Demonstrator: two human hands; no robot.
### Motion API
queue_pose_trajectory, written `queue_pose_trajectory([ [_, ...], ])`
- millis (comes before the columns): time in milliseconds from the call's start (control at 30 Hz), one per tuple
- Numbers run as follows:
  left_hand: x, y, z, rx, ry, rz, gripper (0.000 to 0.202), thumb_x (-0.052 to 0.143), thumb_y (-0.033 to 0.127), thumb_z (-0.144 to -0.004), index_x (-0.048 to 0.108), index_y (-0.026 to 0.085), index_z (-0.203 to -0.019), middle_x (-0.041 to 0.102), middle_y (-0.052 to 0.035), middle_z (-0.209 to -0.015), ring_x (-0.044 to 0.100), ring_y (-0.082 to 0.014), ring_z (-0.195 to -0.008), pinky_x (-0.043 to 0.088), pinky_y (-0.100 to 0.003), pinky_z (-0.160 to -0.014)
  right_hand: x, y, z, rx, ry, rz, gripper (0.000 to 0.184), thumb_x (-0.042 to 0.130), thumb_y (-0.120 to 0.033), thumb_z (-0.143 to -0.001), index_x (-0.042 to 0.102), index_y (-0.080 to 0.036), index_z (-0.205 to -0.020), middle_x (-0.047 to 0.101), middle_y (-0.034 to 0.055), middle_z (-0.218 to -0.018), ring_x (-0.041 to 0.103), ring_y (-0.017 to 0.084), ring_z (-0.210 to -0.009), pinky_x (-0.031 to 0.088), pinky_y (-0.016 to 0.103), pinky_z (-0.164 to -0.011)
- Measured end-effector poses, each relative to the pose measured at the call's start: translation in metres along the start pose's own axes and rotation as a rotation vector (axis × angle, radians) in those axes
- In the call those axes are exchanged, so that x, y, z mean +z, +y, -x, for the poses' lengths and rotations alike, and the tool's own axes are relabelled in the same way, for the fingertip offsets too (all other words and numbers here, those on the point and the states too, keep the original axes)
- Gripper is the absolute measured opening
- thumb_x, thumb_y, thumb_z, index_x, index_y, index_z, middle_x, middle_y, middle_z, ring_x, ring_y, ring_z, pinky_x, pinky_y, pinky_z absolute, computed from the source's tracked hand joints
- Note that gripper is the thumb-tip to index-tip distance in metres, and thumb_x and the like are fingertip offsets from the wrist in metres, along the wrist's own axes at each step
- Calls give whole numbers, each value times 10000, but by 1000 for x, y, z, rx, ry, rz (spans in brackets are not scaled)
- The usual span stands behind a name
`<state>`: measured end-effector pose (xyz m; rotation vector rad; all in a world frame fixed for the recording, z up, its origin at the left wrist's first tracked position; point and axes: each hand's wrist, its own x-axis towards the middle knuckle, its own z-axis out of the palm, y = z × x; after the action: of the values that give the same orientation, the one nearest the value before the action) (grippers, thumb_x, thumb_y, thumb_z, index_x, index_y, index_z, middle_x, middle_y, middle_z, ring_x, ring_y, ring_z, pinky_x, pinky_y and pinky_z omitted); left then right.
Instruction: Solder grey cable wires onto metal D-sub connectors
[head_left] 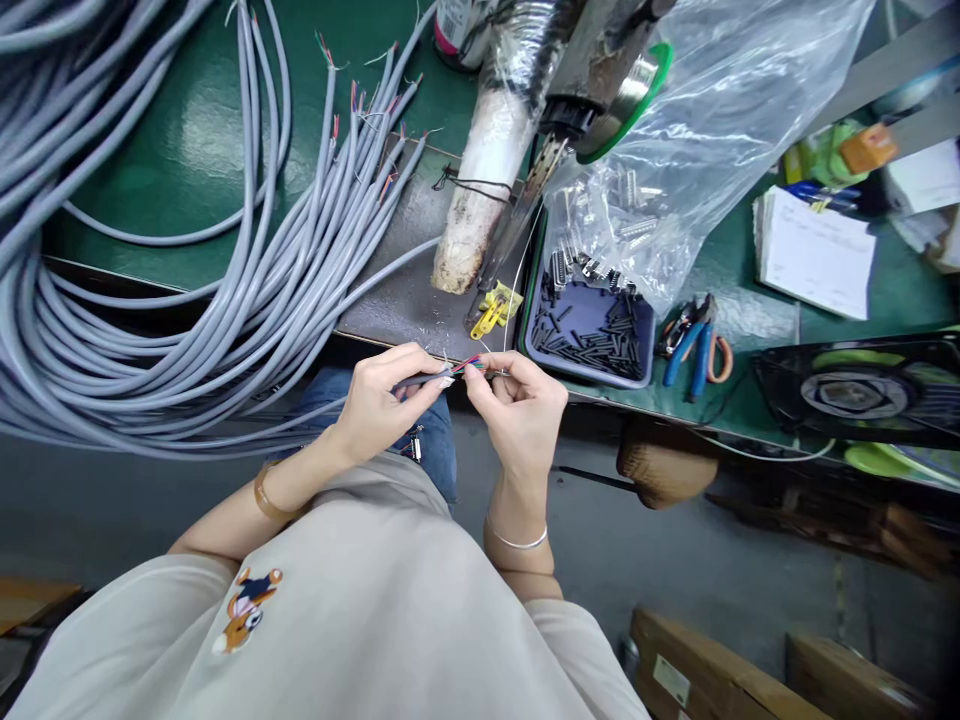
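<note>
My left hand is closed around the stripped end of a grey cable, just in front of the bench edge. My right hand pinches the thin coloured wires that fan out of that cable end. Both hands meet above my lap, over blue jeans. A bangle sits on each wrist.
A large bundle of grey cables covers the green bench at left, stripped ends pointing up. A purple tray of small black tubes lies right of my hands, under a clear plastic bag. Blue-handled pliers, a yellow clip and a fan are nearby.
</note>
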<state>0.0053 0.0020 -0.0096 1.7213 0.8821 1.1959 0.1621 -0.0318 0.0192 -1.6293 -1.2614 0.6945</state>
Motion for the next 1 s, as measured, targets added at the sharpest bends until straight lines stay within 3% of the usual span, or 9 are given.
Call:
queue_pose_trajectory([
  [100,2,0,1,-5,11,-18,73,686,183,-901,707,146,-843,644,-10,-718,498,-79,-581,397,-190,-531,0,-1,0,5,-7,-25,91,666,-233,-803,681,-155,-759,584,-43,-672,237,17,-463,161,234,-449],
  [200,4,2,3,-132,24,45,76,687,201,-880,680,147,-827,645,-15,-739,552,-91,-621,441,-195,-569,1,0,0,39,-21,-69,81,665,-228,-796,674,-162,-749,548,-56,-641,224,17,-457,142,236,-445],
  [367,4,7,1,-417,-8,381,185,719,309,-860,629,147,-861,607,18,-682,498,-52,-485,401,-170,-456,3,7,2,62,-44,-169,103,698,-261,-805,676,-181,-744,464,-78,-580,244,31,-456,148,237,-450],
  [467,2,8,-2,-508,-56,552,274,765,369,-836,616,144,-881,605,30,-641,488,-43,-437,397,-160,-415,6,11,3,34,-31,-221,116,712,-280,-811,684,-191,-743,484,-70,-597,274,36,-464,177,234,-455],
  [767,0,7,-5,-528,-26,574,290,837,348,-764,701,121,-884,679,-4,-669,513,-43,-467,416,-149,-421,8,12,3,107,-10,-253,127,726,-315,-790,695,-199,-748,465,-66,-563,291,51,-473,191,224,-452],
  [1000,2,4,-4,-506,1,589,229,842,272,-751,715,130,-879,659,19,-655,493,-29,-471,393,-140,-432,9,13,2,132,-14,-282,128,741,-321,-778,690,-213,-733,395,-72,-542,313,65,-490,213,220,-454],
])
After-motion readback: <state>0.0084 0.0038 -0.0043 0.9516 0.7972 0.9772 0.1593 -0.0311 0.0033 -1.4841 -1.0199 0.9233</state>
